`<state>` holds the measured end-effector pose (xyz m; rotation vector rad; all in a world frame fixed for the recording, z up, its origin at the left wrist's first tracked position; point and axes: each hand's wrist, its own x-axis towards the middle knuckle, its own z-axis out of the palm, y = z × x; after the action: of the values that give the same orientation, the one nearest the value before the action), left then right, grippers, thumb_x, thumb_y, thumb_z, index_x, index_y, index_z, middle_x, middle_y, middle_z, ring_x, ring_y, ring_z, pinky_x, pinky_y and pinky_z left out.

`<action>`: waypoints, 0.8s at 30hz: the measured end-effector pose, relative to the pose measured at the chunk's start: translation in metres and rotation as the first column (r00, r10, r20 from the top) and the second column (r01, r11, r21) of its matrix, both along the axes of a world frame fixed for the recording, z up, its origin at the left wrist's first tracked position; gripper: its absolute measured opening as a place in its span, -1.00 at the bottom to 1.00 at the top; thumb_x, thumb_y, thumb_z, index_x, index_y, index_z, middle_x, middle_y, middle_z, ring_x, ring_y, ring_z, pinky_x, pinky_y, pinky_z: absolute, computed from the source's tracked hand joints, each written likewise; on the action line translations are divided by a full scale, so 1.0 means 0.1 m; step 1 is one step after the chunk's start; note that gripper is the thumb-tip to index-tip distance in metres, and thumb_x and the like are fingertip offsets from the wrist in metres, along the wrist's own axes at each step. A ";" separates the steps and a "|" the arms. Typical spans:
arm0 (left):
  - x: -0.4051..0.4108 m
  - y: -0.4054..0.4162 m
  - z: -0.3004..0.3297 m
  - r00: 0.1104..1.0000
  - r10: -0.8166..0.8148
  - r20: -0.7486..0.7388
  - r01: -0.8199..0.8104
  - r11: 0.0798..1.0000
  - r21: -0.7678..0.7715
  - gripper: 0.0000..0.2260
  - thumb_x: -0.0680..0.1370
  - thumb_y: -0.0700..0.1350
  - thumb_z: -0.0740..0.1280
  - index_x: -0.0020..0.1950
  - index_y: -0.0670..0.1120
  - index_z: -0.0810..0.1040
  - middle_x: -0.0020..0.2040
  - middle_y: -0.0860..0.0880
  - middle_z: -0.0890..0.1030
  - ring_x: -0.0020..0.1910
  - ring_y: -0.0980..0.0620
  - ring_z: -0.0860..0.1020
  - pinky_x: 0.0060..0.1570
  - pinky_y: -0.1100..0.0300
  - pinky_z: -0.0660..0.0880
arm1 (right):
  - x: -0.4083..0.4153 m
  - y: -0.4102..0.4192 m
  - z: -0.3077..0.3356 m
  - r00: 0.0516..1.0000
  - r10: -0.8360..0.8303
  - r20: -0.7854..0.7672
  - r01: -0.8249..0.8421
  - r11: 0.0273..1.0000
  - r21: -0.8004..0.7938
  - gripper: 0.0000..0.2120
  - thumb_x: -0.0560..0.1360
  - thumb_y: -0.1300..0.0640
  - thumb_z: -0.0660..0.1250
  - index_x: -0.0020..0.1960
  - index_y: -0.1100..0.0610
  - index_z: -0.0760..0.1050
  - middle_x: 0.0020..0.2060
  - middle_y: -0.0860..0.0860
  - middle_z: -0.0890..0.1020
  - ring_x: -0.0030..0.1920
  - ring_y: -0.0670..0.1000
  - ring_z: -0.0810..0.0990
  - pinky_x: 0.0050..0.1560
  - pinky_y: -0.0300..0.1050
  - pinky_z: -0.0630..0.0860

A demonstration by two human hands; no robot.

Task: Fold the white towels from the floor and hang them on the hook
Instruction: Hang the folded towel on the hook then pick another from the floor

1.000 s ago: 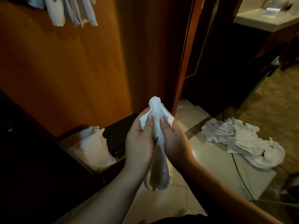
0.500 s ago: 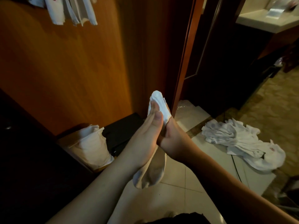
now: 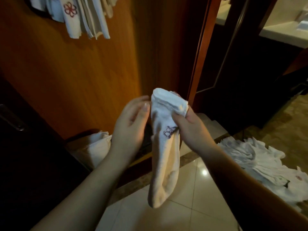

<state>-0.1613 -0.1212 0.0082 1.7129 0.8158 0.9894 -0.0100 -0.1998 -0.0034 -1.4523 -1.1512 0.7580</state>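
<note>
My right hand [image 3: 191,130] pinches a long folded white cloth towel [image 3: 164,147] at centre, ready to hang; my left hand [image 3: 131,125] hovers beside it, fingers relaxed. Several embroidered white towels [image 3: 83,17] hang at eleven o'clock. A crumpled white pile [image 3: 260,160] waits at four o'clock.

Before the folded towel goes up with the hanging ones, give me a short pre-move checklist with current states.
1. Right hand grips the folded towel: ok.
2. Left hand free beside it, fingers relaxed: ok.
3. Fold tidy, lower end hanging as one piece: ok.
4. Hanging towels in view above: ok.
5. Hook itself visible, with room: cannot tell.
6. Floor pile finished: not ok, towels remain.
</note>
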 end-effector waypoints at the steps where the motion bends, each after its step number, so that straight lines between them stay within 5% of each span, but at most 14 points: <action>1: -0.02 0.03 0.03 0.999 0.042 0.016 -0.043 0.998 0.041 -0.74 0.60 0.14 0.29 0.28 0.23 0.48 0.34 0.26 0.46 0.35 0.25 0.43 0.22 0.31 0.43 | 0.05 0.02 0.09 0.999 0.025 -0.029 -0.025 1.000 -0.001 -0.58 0.55 -0.18 0.20 0.32 -0.60 0.27 0.33 -0.29 0.53 0.30 -0.18 0.55 0.40 0.07 0.42; 4: -0.03 0.20 0.16 0.992 -0.105 0.065 0.115 0.978 -0.175 -0.46 0.44 0.17 0.46 0.38 0.16 0.40 0.39 0.19 0.47 0.33 0.17 0.48 0.21 0.24 0.47 | 0.26 0.12 0.30 0.971 0.201 -0.131 -0.194 0.979 0.067 -0.48 0.49 -0.11 0.28 0.41 -0.45 0.34 0.38 -0.18 0.53 0.37 0.00 0.53 0.44 0.24 0.37; 8: 0.03 0.35 0.36 0.929 -0.339 0.145 0.365 0.902 -0.229 -0.59 0.42 0.05 0.48 0.25 0.04 0.59 0.21 0.01 0.67 0.21 0.03 0.62 0.07 0.20 0.58 | 0.34 0.24 0.56 0.822 0.476 -0.313 -0.419 0.877 0.234 -0.46 0.49 0.19 0.25 0.41 -0.18 0.47 0.39 0.00 0.55 0.39 0.10 0.52 0.42 0.10 0.44; 12: 0.12 0.29 0.50 0.911 -0.332 0.243 0.381 0.904 -0.192 -0.74 0.46 -0.08 0.49 0.14 0.08 0.70 0.20 -0.07 0.67 0.19 -0.05 0.64 0.07 0.17 0.59 | 0.40 0.30 0.68 0.758 0.537 -0.371 -0.449 0.842 0.300 -0.44 0.53 0.32 0.12 0.50 0.03 0.36 0.40 0.12 0.54 0.41 0.13 0.50 0.38 0.00 0.47; 16: 0.21 0.20 0.66 0.946 -0.142 0.290 0.204 0.959 -0.196 -0.72 0.45 -0.09 0.49 0.15 -0.06 0.65 0.09 -0.08 0.71 0.10 -0.09 0.68 -0.04 0.13 0.63 | 0.45 0.28 0.62 0.842 0.441 -0.311 -0.354 0.886 0.299 -0.50 0.57 0.04 0.29 0.49 0.07 0.34 0.35 0.13 0.57 0.39 0.14 0.53 0.40 0.13 0.45; 21: 0.21 0.23 0.89 0.961 -0.040 0.275 0.096 0.977 -0.192 -0.79 0.51 -0.06 0.47 0.13 0.02 0.63 0.03 0.02 0.73 0.02 0.04 0.70 -0.04 0.07 0.63 | 0.35 0.25 0.30 0.972 0.236 0.012 -0.235 0.970 -0.057 -0.07 0.23 -0.35 0.50 0.50 -0.17 0.23 0.04 -0.28 0.67 0.04 -0.28 0.66 -0.01 -0.26 0.63; 24: 0.19 0.29 1.02 0.955 -0.027 0.296 0.104 0.963 -0.249 -0.70 0.45 -0.03 0.50 0.16 0.00 0.60 0.03 0.01 0.73 0.00 0.04 0.70 0.00 0.00 0.60 | 0.31 0.33 0.19 0.984 0.180 -0.012 -0.180 0.983 -0.033 -0.45 0.28 -0.36 0.43 0.23 -0.27 0.44 0.00 -0.34 0.68 -0.02 -0.22 0.69 0.02 -0.16 0.66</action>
<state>-0.1424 -0.0927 0.1097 1.3217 0.6595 1.0091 0.0210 -0.1670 0.0160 -1.3838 -1.2807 0.9118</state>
